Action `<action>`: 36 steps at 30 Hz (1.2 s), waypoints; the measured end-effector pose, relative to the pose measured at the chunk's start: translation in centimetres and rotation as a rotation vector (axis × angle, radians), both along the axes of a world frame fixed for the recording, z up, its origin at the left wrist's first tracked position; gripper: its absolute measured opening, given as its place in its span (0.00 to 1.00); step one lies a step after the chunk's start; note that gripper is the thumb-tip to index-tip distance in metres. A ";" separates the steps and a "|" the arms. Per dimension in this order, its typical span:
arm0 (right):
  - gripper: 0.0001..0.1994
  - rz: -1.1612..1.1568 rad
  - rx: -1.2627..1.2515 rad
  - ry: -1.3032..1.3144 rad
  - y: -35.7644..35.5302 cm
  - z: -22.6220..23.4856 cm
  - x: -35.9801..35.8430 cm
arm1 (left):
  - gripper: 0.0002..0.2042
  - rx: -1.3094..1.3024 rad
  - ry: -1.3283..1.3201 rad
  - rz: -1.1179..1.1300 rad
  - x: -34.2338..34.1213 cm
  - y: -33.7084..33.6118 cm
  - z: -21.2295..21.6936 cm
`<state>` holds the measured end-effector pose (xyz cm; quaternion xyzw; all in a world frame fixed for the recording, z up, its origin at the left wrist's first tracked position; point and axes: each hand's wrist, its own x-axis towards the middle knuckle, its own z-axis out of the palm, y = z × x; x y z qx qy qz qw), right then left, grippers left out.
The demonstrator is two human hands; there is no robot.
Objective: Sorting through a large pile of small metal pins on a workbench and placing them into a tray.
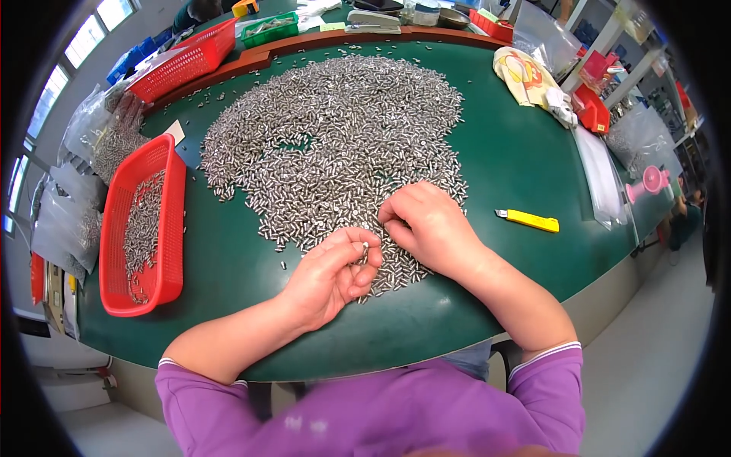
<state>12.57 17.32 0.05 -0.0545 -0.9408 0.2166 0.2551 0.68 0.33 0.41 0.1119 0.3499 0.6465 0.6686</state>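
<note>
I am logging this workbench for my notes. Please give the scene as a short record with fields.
surface: green table
main material: large pile of small metal pins
left hand: pinches one small pin at the fingertips
right hand: rests on the pile's near edge
left of pile: red basket, partly filled with pins
right of hands: yellow utility knife

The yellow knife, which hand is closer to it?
Right. The right hand lies on the metal pieces, left of the yellow knife; the left hand is farther left.
</note>
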 end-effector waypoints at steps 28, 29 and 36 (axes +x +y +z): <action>0.11 0.287 -0.118 0.126 -0.6 2.0 0.8 | 0.10 0.039 0.116 -0.045 0.2 0.0 -0.1; 0.11 0.286 -0.117 0.127 -0.4 1.8 0.8 | 0.09 0.065 0.095 -0.061 0.1 0.0 -0.1; 0.10 -0.068 0.031 -0.001 1.0 0.0 0.6 | 0.08 0.011 0.053 -0.021 0.3 0.3 0.2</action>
